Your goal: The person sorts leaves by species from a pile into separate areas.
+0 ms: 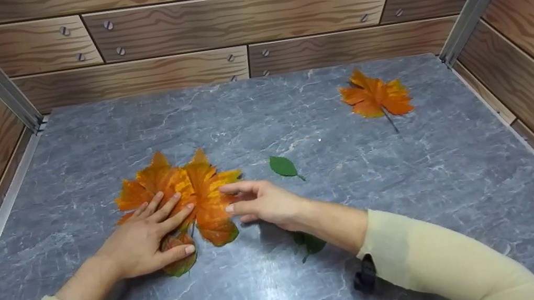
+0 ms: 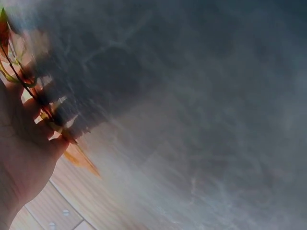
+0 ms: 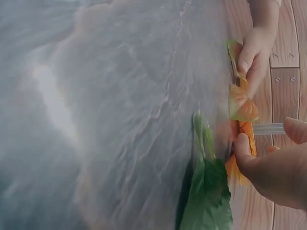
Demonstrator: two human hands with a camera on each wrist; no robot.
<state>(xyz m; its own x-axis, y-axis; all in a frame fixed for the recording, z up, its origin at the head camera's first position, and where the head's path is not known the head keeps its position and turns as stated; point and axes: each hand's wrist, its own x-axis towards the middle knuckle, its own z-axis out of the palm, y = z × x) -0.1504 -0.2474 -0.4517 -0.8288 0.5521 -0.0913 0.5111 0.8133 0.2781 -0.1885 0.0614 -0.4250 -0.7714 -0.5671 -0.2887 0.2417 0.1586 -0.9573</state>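
Two overlapping orange-yellow leaves, the left one (image 1: 140, 187) and the right one (image 1: 217, 226), lie left of the middle. Fingers spread, the left hand (image 1: 140, 243) rests flat on the left leaf, its thumb across a smaller brownish-green leaf (image 1: 179, 268). Its palm (image 2: 29, 148) and the leaf stem show in the left wrist view. At the right leaf's right edge, the right hand (image 1: 272, 204) touches with index finger and thumb, their tips apart. The right wrist view shows that hand (image 3: 278, 170) with its thumb against the orange leaf (image 3: 244, 108).
A single orange leaf (image 1: 375, 96) with a dark stem lies at the back right of the grey marbled table (image 1: 434, 172). One small green leaf (image 1: 282, 166) is just behind the right hand. Darker green leaves (image 1: 313, 243) lie partly hidden under the right forearm.
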